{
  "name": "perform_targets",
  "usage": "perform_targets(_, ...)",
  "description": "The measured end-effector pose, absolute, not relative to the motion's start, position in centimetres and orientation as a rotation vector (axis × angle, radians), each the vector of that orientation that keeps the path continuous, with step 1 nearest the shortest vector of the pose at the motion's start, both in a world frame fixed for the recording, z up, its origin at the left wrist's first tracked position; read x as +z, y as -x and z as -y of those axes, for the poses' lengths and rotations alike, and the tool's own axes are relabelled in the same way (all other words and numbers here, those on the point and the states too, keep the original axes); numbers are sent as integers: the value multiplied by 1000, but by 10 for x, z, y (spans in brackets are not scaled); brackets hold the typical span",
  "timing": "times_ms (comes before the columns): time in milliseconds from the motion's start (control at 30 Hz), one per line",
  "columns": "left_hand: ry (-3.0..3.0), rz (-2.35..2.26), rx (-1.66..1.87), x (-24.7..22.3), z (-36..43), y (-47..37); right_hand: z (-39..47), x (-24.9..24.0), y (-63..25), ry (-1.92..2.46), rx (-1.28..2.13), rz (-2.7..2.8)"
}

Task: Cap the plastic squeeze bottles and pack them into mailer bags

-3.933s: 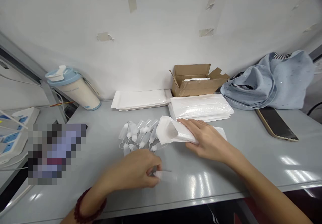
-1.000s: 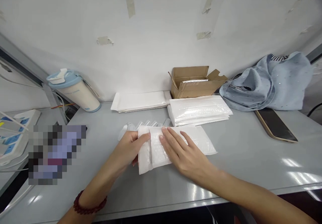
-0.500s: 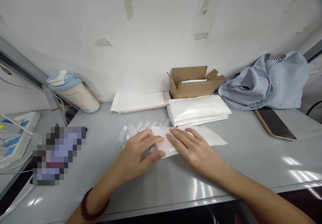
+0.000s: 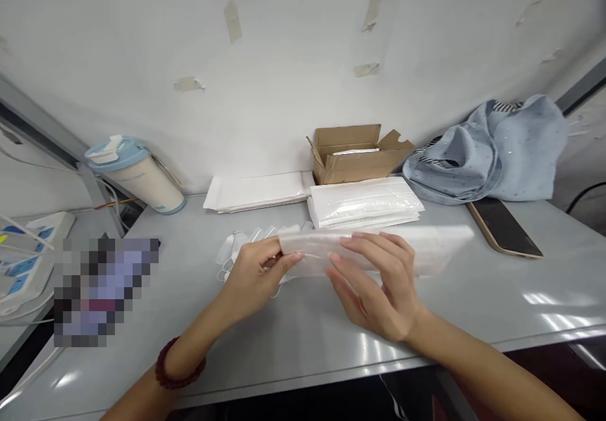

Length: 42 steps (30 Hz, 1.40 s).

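Note:
A long, thin white translucent pouch (image 4: 312, 244) is raised a little above the desk, its right end blurred by motion. My left hand (image 4: 260, 276) is closed on its left end, thumb on the near side. Against the middle of the pouch, my right hand (image 4: 383, 276) has its fingers bent and appears to grip the near edge with thumb and forefinger; the exact contact is hard to see. Small clear-and-white pieces with thin loops (image 4: 231, 247) lie behind and beside my left hand, partly covered by it.
Behind my hands are a stack of white pouches (image 4: 364, 203), a flatter white stack (image 4: 258, 192) and an open cardboard box (image 4: 355, 167). A bottle (image 4: 151, 184) stands left, above a pixelated item (image 4: 106, 291) and power strip (image 4: 35, 250). Right: blue cloth bag (image 4: 521, 156), phone (image 4: 504, 228).
The pouch has come up off the desk and its face has tilted towards me. My right hand has turned from lying flat on it to bent fingers at its near side.

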<state>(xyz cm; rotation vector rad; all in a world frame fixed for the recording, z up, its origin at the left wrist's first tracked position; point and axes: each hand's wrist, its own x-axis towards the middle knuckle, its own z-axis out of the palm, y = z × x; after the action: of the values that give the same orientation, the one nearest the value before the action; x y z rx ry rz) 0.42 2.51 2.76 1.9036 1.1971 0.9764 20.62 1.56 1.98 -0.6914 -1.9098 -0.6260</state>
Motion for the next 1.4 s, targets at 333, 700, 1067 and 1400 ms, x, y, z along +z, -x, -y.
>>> perform_targets(333,-1286,-1178,782,33,-105,-57,-42,19,-212,829,-582,1845)
perform_targets(700,-1190,-1310,742,23,-143,-66,-64,1,-221,1614,-427,2092)
perform_targets(1067,-1601,-1623,693,16,-148,-14,-67,-2,-227,1676,-379,2162)
perform_targets(1400,-2357,-1815,415,10,-169,33,-60,4,-223,1594,-398,2164)
